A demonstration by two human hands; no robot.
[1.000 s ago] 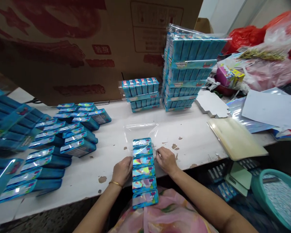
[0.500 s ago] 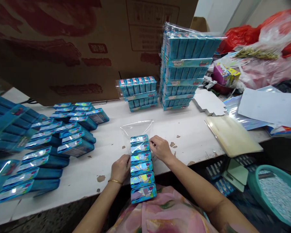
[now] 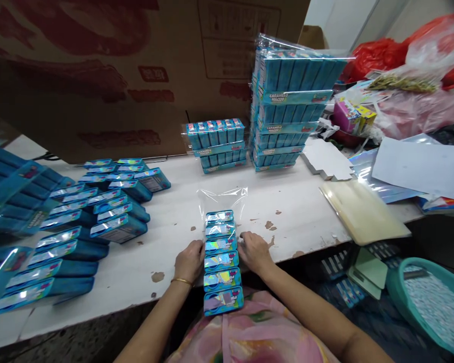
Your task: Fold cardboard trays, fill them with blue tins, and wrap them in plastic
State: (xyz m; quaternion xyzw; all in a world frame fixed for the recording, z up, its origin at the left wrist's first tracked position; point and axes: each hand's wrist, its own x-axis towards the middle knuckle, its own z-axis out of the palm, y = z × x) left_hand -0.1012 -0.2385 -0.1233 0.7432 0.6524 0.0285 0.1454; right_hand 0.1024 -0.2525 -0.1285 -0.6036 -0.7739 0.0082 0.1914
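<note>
In front of me a row of several blue candy boxes (image 3: 221, 261) runs from the table edge toward the middle of the table. A clear plastic bag (image 3: 222, 199) stands out past the far end of the row; how far it reaches along the boxes is hard to see. My left hand (image 3: 190, 260) is closed against the left side of this pack, a bracelet on its wrist. On the right side my right hand (image 3: 254, 252) has its fingers curled in against the pack, about level with the left. Both thumbs and fingertips are partly hidden.
Loose blue boxes (image 3: 119, 229) stand at the left. Wrapped packs form a short stack (image 3: 221, 148) and a taller stack (image 3: 278, 113) before a large carton (image 3: 98, 101). Plastic sheets (image 3: 363, 212) lie at the right; a teal basin (image 3: 397, 287) stands below the table.
My right hand has slid down the side of the pack, toward me. The far end of the clear bag has shifted right and stands more upright. My left hand has barely moved.
</note>
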